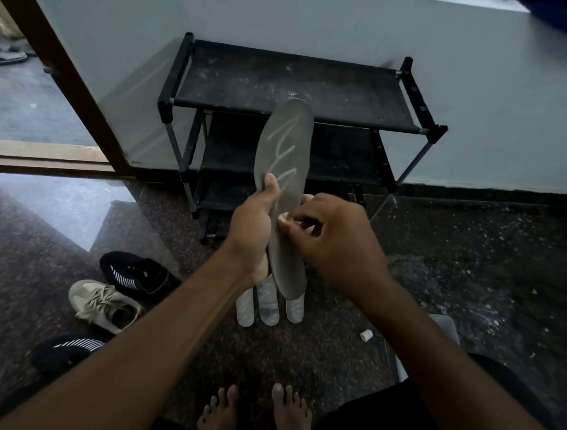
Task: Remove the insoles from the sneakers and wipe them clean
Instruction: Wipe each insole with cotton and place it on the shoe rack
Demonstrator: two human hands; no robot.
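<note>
I hold a dark grey insole (286, 142) upright in front of me; pale wavy lines mark its upper half. My left hand (252, 226) grips its left edge, thumb on the face. My right hand (333, 237) pinches a small pale wad (283, 218) against the insole's middle. On the floor below lie three pale insoles (267, 307) side by side. At the left lie a beige sneaker (103, 304) and two black sneakers (138, 273) (66, 351) with white stripes.
A black shoe rack (299, 84) with dusty shelves stands against the pale wall ahead. A small white cap (366, 335) lies on the speckled floor at the right. An open doorway with a brown frame (63, 71) is at the left. My bare feet (255, 414) are below.
</note>
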